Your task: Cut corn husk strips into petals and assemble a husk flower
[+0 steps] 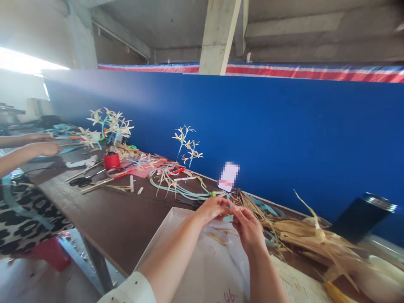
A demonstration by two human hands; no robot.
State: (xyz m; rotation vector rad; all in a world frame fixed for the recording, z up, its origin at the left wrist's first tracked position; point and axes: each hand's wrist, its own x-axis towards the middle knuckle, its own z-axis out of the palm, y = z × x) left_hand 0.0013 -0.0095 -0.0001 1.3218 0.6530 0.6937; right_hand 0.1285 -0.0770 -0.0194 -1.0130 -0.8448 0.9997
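Note:
My left hand (217, 208) and my right hand (248, 225) meet over a white tray (164, 229), fingertips pinched together. What they hold is too small to make out; a bit of light blue shows just below the fingers. Thin straw-coloured scraps (217, 239) lie in the tray under my hands. Just beyond my fingers a phone-like white rectangle (227, 179), partly blurred out, leans near the blue panel. To the right of my hands lies a heap of dried husk strips (290, 229), with light blue strips among them.
Left along the brown table (123, 223) lie black scissors (83, 180), a red container (111, 160), a white glue gun (82, 162) and light blue cords (158, 183). Husk flowers (115, 124) stand behind. A dark bottle (361, 216) is at right. Another person's hands (47, 148) work at far left.

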